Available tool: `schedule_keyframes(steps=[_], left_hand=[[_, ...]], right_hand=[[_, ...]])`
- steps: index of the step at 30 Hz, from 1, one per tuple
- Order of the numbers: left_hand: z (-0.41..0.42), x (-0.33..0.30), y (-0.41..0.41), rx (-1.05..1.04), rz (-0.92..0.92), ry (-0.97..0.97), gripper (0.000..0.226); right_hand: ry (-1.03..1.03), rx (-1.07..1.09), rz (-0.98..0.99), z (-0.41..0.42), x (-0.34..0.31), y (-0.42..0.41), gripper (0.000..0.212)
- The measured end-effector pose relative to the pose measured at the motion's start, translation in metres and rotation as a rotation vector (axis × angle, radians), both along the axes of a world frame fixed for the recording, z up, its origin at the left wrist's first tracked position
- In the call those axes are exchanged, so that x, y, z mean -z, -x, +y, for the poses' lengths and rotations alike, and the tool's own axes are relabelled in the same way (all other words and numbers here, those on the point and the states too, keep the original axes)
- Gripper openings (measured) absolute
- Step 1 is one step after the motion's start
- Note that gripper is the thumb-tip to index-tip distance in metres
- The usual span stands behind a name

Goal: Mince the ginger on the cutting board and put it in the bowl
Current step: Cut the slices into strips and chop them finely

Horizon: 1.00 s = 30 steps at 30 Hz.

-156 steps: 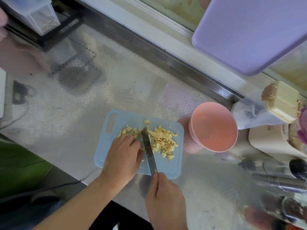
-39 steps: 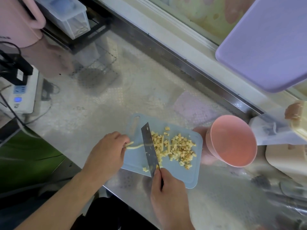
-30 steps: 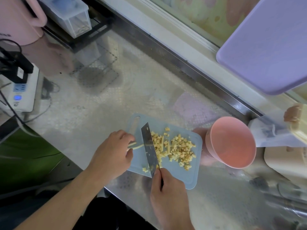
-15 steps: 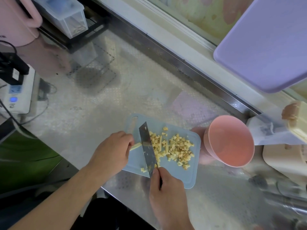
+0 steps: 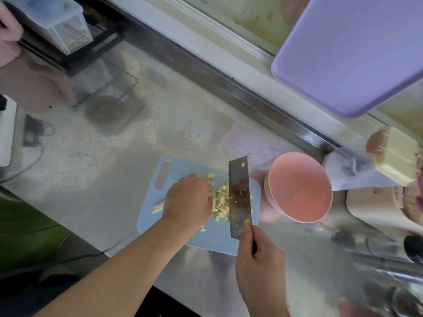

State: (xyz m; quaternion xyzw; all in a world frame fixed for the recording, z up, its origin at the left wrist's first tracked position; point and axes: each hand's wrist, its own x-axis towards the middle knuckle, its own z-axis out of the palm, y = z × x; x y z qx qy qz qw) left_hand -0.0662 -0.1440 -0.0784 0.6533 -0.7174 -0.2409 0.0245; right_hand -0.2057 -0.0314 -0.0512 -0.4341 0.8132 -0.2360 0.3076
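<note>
A small light-blue cutting board (image 5: 160, 202) lies on the steel counter. Diced ginger (image 5: 220, 202) is piled on its right half, and a longer uncut strip (image 5: 158, 207) lies near the left edge. My left hand (image 5: 188, 200) rests palm down on the board, its fingertips against the left side of the pile. My right hand (image 5: 258, 261) grips the handle of a cleaver (image 5: 239, 193), whose blade lies tilted flat over the right side of the pile. The pink bowl (image 5: 299, 186) stands tilted just right of the board and looks empty.
A purple board (image 5: 350, 46) hangs at the upper right. A cream lidded container (image 5: 396, 154) and a beige appliance (image 5: 375, 209) stand right of the bowl. Metal utensils (image 5: 377, 259) lie at the lower right. A clear box on a black rack (image 5: 61, 26) sits far left.
The cleaver has moved from the left of the pile to its right side and tilted flat. My left hand let go of the strip and slid right against the pile.
</note>
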Motion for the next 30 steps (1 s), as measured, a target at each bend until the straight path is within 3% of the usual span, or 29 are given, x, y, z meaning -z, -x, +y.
schedule_keyframes(steps=[6, 9, 16, 20, 23, 30], left_hand=[[-0.008, -0.012, 0.012, 0.041, -0.229, -0.057, 0.019], [-0.007, -0.015, 0.014, 0.045, -0.238, -0.072, 0.036], [-0.009, -0.017, 0.017, 0.06, -0.146, -0.14, 0.043], [-0.013, -0.017, 0.007, -0.137, 0.089, -0.248, 0.023], [-0.02, -0.026, -0.017, -0.24, 0.195, -0.259, 0.022], [-0.013, -0.035, -0.065, 0.064, -0.226, -0.223, 0.006]], right_hand=[[0.003, -0.007, -0.024, 0.005, 0.003, 0.007, 0.044], [-0.016, -0.019, -0.048, 0.005, 0.003, 0.005, 0.044], [-0.022, -0.041, -0.066, 0.002, 0.004, 0.006, 0.046], [0.009, -0.053, -0.071, 0.001, 0.003, 0.008, 0.046], [0.024, -0.067, -0.074, -0.001, 0.004, 0.011, 0.046], [-0.029, -0.073, -0.105, -0.003, 0.005, 0.011, 0.045]])
